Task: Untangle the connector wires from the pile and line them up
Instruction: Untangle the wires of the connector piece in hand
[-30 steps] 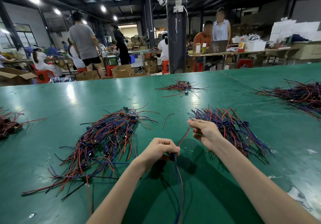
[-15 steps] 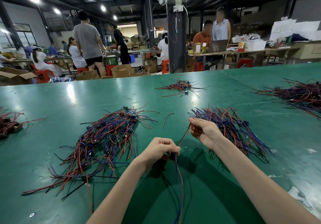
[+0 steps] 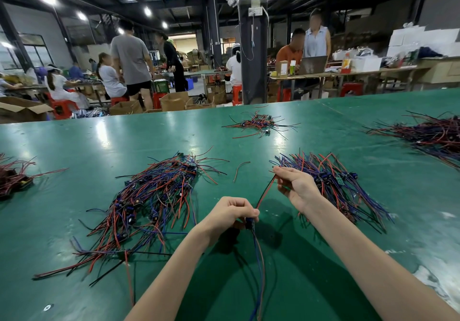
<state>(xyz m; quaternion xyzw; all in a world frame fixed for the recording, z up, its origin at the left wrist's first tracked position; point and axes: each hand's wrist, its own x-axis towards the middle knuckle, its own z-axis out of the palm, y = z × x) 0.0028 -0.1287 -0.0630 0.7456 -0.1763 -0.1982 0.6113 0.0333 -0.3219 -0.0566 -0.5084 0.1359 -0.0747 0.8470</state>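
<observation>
- Green laminate is stretching wide across the desk (image 3: 74,146), glaring under the ceiling lamps.
- Left hand (image 3: 230,215) is hovering low over the middle of the desk, fingers (image 3: 251,212) curled tight and pinching the small dark connector (image 3: 249,223) of one wire set.
- From that connector, a blue and a red lead (image 3: 260,271) are dangling down toward the near edge.
- Right hand (image 3: 297,187) is sitting higher and to the right, fingers closed around the far end of the thin red wire (image 3: 266,191), which is running taut on a slant between the two hands.
- Big tangled pile of red, blue and black connector wires (image 3: 146,206) is lying to the left of the hands, well apart from them.
- Neater fan of blue and red wires (image 3: 336,183) is lying just behind and under the right hand; touching or not, I cannot tell.
- One loose reddish wire (image 3: 240,170) is resting alone between the two heaps.
- Smaller wire clump (image 3: 258,124) is sitting farther back on the desk.
</observation>
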